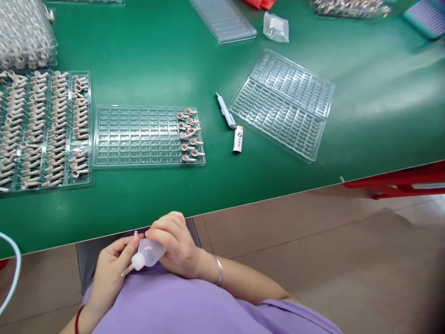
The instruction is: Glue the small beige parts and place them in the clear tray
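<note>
My right hand (177, 248) is closed around a small clear squeeze bottle (148, 254) with a thin needle tip that points down to the left, held over my lap below the table edge. My left hand (113, 262) pinches a tiny beige part (136, 234) right beside the bottle's neck. On the green table (243, 185) ahead lies a clear tray (139, 137), with several beige parts in its right-hand columns. A fuller tray (45, 130) of the same beige parts lies to its left.
A white pen-like tool (225, 110) and a white lighter (238, 138) lie right of the near tray. An opened clear tray (283, 104) sits farther right. More trays and a small plastic bag (276, 27) line the far side. A red bar (399, 182) sticks out at the right.
</note>
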Demonstrator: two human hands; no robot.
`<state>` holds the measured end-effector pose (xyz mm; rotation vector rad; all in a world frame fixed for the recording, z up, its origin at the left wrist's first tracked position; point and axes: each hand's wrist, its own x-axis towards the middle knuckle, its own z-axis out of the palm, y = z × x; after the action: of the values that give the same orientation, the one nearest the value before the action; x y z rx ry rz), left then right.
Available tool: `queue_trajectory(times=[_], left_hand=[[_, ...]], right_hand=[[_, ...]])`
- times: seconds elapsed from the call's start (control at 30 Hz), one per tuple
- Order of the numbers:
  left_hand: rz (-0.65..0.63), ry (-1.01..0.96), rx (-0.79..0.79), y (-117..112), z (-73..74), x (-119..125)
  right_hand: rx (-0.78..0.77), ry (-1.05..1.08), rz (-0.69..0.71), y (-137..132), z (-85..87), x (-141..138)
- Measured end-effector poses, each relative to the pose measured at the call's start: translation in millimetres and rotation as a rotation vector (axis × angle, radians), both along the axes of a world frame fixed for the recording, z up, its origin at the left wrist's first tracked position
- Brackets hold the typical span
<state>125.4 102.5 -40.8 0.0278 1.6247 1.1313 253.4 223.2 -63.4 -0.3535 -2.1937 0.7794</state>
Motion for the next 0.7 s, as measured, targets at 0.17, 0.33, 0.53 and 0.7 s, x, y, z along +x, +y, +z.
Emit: queue_trajectory(times=[0.17,0.33,0.53,0.7], left_hand=[[0.003,0.003,-0.026,11,9.5,-1],[-0.02,0.052,-0.022,15,13.6,-1],[-0.066,0.181,0.004,10,5.5,0],[-0.051,0.156,-0.032,14,11.6,-1]], right_hand=[[0.006,0.01,-0.013,-2,-2.6,-1],[0.022,0.017,-0.018,-1,-2.0,-2],[0.026,0.024,-0.027,-1,-1.2,-3],[0.036,0.023,-0.064,-3,-2.0,-4]])
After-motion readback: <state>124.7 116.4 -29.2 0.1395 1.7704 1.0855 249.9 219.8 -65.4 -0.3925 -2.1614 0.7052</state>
